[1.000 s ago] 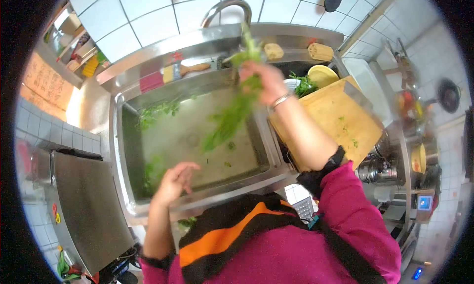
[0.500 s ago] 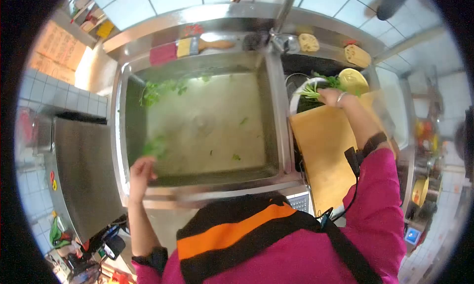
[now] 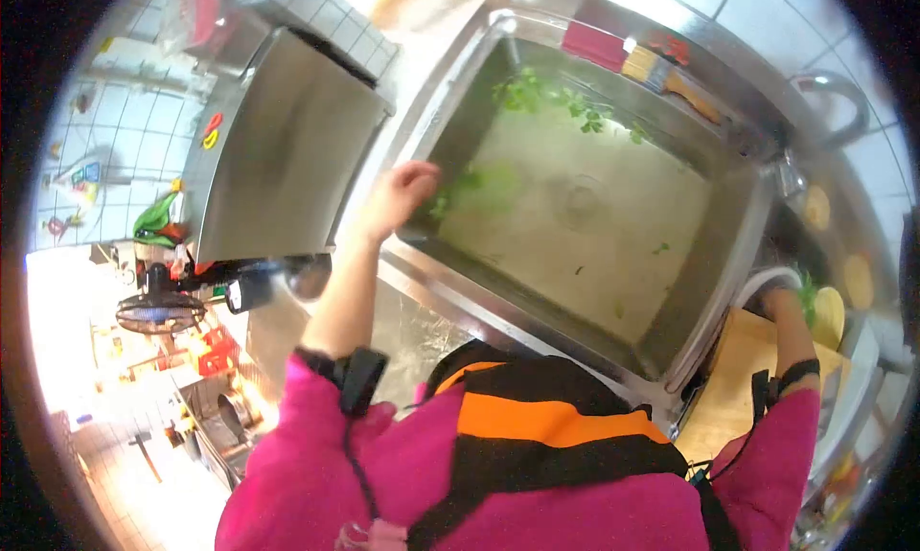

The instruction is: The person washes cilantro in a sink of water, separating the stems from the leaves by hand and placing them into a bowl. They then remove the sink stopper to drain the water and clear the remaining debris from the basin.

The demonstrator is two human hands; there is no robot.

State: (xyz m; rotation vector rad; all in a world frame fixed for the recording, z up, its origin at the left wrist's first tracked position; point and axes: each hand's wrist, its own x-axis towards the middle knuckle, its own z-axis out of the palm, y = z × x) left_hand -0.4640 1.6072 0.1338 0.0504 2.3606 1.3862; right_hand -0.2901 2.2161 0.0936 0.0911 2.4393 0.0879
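Here, the left hand (image 3: 402,195), fingers curled, meets leafy greens (image 3: 479,182) in the steel sink (image 3: 498,307); its hold is unclear, as is the right hand (image 3: 776,299). Wet leaves could slip free.

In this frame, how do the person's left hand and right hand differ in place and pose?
The left hand reaches over the rim of the sink, fingers pointing down by a clump of greens. The right hand is outside the sink, at a white bowl above the cutting board. The left hand shows plainly, while the right hand is small and partly hidden, its grip unclear. Both arms wear pink sleeves.
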